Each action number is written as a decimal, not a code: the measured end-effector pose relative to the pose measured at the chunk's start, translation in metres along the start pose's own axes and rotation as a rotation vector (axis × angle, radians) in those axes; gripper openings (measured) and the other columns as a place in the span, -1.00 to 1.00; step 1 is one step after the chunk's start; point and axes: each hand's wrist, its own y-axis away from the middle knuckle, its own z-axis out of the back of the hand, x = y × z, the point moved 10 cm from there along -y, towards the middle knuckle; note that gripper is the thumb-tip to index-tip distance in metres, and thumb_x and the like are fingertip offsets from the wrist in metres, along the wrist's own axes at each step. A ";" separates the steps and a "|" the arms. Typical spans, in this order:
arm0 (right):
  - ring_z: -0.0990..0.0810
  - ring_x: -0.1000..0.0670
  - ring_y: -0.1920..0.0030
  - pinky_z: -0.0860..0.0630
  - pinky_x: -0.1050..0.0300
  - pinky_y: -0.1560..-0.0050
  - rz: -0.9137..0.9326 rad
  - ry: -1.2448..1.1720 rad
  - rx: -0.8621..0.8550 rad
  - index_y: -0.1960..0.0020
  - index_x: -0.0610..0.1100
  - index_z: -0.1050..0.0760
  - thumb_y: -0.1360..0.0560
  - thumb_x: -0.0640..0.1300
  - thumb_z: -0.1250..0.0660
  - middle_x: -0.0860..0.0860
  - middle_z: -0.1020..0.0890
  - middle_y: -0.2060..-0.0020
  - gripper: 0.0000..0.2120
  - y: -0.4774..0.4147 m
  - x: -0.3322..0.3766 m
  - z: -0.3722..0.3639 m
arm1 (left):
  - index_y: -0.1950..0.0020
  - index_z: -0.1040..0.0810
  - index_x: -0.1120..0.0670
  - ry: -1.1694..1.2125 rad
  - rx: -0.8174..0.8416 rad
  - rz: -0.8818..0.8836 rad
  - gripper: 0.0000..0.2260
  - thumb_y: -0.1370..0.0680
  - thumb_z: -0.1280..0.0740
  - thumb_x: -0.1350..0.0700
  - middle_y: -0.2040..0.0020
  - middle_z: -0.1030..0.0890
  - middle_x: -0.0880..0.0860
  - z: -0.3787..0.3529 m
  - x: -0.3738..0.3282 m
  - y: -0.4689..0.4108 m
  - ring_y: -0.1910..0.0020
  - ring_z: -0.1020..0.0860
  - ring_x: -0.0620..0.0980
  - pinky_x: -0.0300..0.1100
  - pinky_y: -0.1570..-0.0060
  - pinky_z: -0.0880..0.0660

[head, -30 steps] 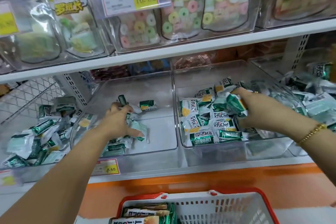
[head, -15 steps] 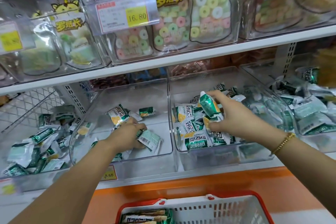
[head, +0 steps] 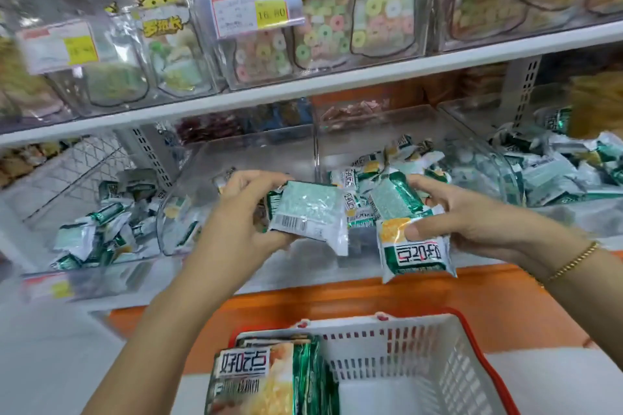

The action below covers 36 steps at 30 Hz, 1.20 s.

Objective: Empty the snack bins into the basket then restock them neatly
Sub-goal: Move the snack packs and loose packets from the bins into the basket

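Roughly three packets [head: 308, 216] in two hands [head: 242, 216] [head: 472, 216]

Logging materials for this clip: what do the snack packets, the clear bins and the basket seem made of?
Snack packets: thin glossy plastic film, probably foil-lined; they crinkle and catch glare. Bins: rigid clear plastic, perhaps acrylic; contents show through. Basket: white moulded plastic with slotted walls and a red rim.

Glossy foil snack packets [head: 416, 254], clear plastic bins [head: 236, 158], white plastic basket [head: 404, 357]
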 end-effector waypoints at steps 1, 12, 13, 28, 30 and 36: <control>-0.47 0.37 -0.05 -0.50 0.33 0.01 -0.030 0.020 0.014 -0.50 0.04 -0.15 -0.37 -0.37 -0.41 0.12 -0.18 -0.44 -0.18 0.007 -0.011 -0.004 | -0.06 -0.41 -0.23 0.022 0.033 -0.016 -0.47 -0.31 -0.53 0.25 -0.06 -0.35 -0.23 -0.012 -0.007 0.010 0.00 -0.32 -0.55 -0.64 0.05 -0.26; -0.54 -0.05 -0.03 -0.54 0.08 0.05 -0.288 0.776 0.185 -0.35 -0.04 -0.30 -0.36 -0.24 -0.48 -0.08 -0.53 -0.21 -0.37 0.044 -0.201 -0.031 | -0.36 -0.40 0.00 -0.070 0.721 0.429 -0.45 -0.42 -0.50 0.07 -0.29 -0.33 0.09 -0.259 0.077 0.169 -0.28 -0.38 0.06 -0.25 -0.15 -0.35; -0.52 -0.07 -0.08 -0.50 0.10 0.06 -0.331 0.876 0.232 -0.39 -0.08 -0.27 -0.37 -0.25 -0.46 -0.12 -0.49 -0.26 -0.34 0.045 -0.225 -0.039 | -0.35 -0.41 0.03 -0.090 0.781 0.486 -0.46 -0.42 -0.49 0.09 -0.32 -0.32 0.12 -0.281 0.086 0.184 -0.27 -0.40 0.10 -0.17 -0.21 -0.39; -0.27 -0.15 -0.44 -0.29 0.00 -0.40 -0.586 1.158 0.650 -0.53 -0.17 -0.10 -0.48 -0.20 -0.37 -0.15 -0.25 -0.48 -0.28 0.087 -0.386 -0.094 | -0.38 -0.39 0.18 -0.138 1.087 0.829 -0.57 -0.51 -0.31 0.31 -0.22 -0.51 0.09 -0.368 0.150 0.308 -0.22 -0.50 0.07 -0.25 -0.11 -0.43; -0.36 -0.15 -0.38 -0.35 0.00 -0.33 -0.589 1.208 0.687 -0.50 -0.20 -0.20 -0.52 -0.18 -0.33 -0.15 -0.31 -0.44 -0.39 0.086 -0.370 -0.093 | -0.37 -0.39 0.22 -0.158 1.098 0.833 -0.58 -0.51 -0.34 0.27 -0.22 -0.51 0.13 -0.359 0.142 0.297 -0.20 -0.51 0.09 -0.19 -0.12 -0.46; -0.55 0.06 0.34 -0.57 0.18 0.14 -0.469 1.038 0.423 -0.11 -0.25 -0.52 -0.57 -0.11 -0.28 -0.06 -0.64 0.16 -0.78 0.042 -0.210 -0.060 | -0.01 -0.57 0.19 -0.013 0.694 0.653 -0.80 -0.56 -0.33 0.05 0.01 -0.65 0.14 -0.270 0.071 0.159 0.06 -0.64 0.05 -0.17 0.02 -0.54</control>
